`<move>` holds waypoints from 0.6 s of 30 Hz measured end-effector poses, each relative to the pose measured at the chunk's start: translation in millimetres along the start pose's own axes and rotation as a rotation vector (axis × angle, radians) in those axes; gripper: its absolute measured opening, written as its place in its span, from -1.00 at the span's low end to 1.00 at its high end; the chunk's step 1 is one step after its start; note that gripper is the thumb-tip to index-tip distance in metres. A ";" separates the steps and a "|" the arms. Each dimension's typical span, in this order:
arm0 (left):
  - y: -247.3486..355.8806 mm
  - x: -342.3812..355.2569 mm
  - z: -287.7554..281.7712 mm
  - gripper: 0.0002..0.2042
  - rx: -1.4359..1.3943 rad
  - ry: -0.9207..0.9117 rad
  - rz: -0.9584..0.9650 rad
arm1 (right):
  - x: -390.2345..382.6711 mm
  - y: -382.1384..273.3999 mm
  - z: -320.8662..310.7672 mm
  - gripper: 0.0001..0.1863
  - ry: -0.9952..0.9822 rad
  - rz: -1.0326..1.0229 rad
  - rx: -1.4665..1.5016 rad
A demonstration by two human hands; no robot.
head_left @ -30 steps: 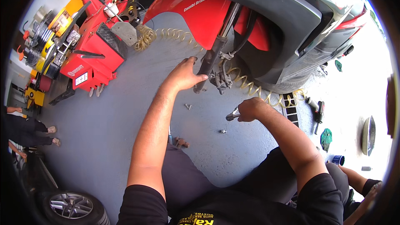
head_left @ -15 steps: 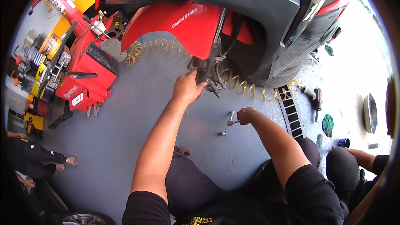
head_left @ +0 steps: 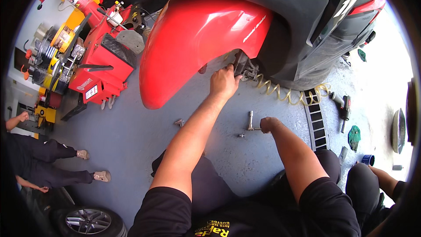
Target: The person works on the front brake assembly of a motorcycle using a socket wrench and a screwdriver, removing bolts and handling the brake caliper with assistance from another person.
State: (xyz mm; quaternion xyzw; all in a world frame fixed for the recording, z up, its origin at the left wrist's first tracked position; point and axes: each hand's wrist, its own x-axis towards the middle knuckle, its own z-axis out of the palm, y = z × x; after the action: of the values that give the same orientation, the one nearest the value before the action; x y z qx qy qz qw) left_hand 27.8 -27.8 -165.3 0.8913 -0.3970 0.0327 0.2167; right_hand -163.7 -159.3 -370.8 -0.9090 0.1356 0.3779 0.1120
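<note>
Grips the low end of a dark fork leg (head_left: pixel 239 62) with the left hand (head_left: pixel 223 82), far and slightly right of centre, just on the near side of a red front fender (head_left: pixel 197 39). Curls only part-way round it, with the thumb to the right, close to some grey metal fittings (head_left: pixel 251 71); cannot tell how the palm meets the leg, hidden from this side. Clutches a ratchet wrench (head_left: pixel 251 128) in the right hand (head_left: pixel 270 125), closed into a fist over the handle, to the right and nearer. Shows the wrench's head left of that fist, with a slim socket extension (head_left: pixel 251 116) reaching away toward the far side. Cannot tell whether it touches the floor (head_left: pixel 215 136). Lies near the wrench, on the near-left side: a small metal piece (head_left: pixel 241 135).
</note>
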 end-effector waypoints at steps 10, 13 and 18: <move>-8.5 -2.3 -12.1 -0.64 -0.004 -0.024 0.042 | 11.6 6.9 12.3 -0.69 -0.067 -0.043 0.074; -15.1 -3.4 -30.0 -0.65 -0.083 -0.040 0.057 | 14.5 7.4 5.6 -0.68 -0.076 -0.039 0.073; -42.3 -7.2 -49.3 -0.66 -0.215 -0.221 -0.011 | 6.9 -6.1 -4.3 -0.60 -0.158 -0.031 0.055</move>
State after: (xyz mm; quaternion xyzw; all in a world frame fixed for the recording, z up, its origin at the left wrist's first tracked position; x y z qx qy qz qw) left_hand 59.1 22.5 -137.7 0.8633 -0.4147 -0.1095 0.2659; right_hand -154.2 -155.9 -372.1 -0.8749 0.1228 0.4428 0.1532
